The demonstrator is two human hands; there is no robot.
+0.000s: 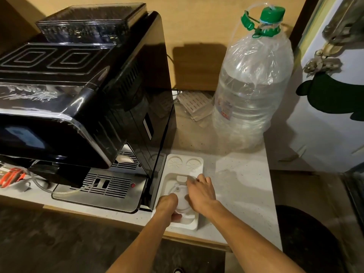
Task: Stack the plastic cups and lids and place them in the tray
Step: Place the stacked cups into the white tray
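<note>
With both hands over the white tray (199, 161) at six o'clock, left hand (167, 206) curled around the white lid (182, 198) and right hand (201, 194) lying spread across it, uneven pressure could skid the tray off the counter edge (197, 239).

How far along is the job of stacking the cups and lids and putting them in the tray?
Near the end, it seems. The white tray sits on the counter beside the coffee machine, and white lids already lie in its big compartment. Both hands are on them: the left hand grips the near edge, the right hand rests on top. The two round cup slots are empty, and no cups are in view.
</note>
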